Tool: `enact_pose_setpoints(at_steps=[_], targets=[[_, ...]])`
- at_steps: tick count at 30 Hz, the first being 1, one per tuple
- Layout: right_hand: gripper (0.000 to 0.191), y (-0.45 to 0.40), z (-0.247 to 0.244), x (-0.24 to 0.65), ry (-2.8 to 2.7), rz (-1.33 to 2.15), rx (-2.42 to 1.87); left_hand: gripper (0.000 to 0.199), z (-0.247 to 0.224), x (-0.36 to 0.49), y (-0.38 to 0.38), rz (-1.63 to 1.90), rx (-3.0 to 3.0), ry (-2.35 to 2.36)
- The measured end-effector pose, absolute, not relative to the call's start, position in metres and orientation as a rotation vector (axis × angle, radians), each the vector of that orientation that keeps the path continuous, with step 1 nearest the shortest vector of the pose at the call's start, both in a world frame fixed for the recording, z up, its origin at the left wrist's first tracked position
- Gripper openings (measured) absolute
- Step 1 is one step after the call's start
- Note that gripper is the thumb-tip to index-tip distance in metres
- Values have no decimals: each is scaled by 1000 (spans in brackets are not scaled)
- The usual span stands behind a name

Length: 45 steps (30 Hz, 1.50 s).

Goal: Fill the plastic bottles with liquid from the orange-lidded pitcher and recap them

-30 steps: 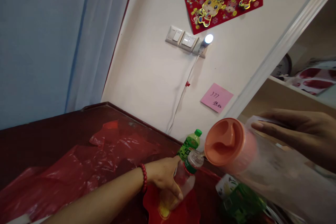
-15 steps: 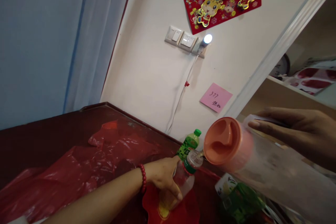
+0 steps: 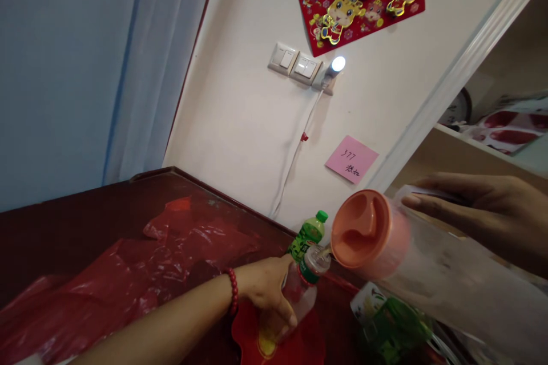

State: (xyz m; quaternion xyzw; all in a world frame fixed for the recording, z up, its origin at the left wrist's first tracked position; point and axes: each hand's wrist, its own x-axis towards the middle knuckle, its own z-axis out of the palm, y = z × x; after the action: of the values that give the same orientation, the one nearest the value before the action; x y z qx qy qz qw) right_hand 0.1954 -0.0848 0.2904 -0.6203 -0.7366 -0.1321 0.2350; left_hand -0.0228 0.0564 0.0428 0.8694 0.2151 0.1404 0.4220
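Observation:
My left hand (image 3: 268, 290), with a red bead bracelet on its wrist, is closed around a clear plastic bottle (image 3: 305, 296). The bottle is uncapped and stands over a red scalloped mat (image 3: 303, 345). On the right, my right hand (image 3: 492, 211) grips the handle of a translucent pitcher (image 3: 462, 285) tipped nearly onto its side. Its orange lid (image 3: 362, 231) faces left, with the spout at the bottle's mouth. A thin stream of liquid runs between spout and mouth. How full the bottle is I cannot tell.
A green-capped drink bottle (image 3: 309, 235) stands behind by the wall. A crumpled red plastic bag (image 3: 128, 274) spreads over the dark red table (image 3: 51, 234) at left. Below the pitcher lies a green package (image 3: 391, 325). A white cable (image 3: 295, 154) hangs from the socket.
Both hands hold almost the same pose. The pitcher has shifted very slightly left, and liquid still runs at its spout.

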Motion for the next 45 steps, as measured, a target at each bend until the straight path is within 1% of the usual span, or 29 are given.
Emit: enact_pose_setpoints(at_steps=[4, 9, 17, 23, 28, 33, 40, 45], targets=[[50, -85, 289, 196, -2021, -364, -1705, 86, 44, -24, 56, 340, 2170, 547], [50, -84, 289, 194, -2030, -372, -1692, 81, 47, -26, 54, 350, 2173, 543], [49, -85, 292, 189, -2053, -364, -1685, 84, 48, -26, 54, 341, 2161, 553], [53, -86, 292, 185, -2065, -331, -1702, 85, 47, -27, 54, 334, 2158, 576], [56, -84, 293, 183, -2051, -323, -1702, 77, 44, -26, 55, 342, 2157, 529], [54, -83, 294, 185, -2070, -333, -1714, 84, 44, -27, 55, 353, 2152, 535], [49, -82, 292, 183, -2079, -281, -1716, 69, 46, -28, 54, 346, 2142, 531], [53, -81, 293, 180, -2095, -301, -1721, 71, 47, -27, 54, 348, 2141, 523]])
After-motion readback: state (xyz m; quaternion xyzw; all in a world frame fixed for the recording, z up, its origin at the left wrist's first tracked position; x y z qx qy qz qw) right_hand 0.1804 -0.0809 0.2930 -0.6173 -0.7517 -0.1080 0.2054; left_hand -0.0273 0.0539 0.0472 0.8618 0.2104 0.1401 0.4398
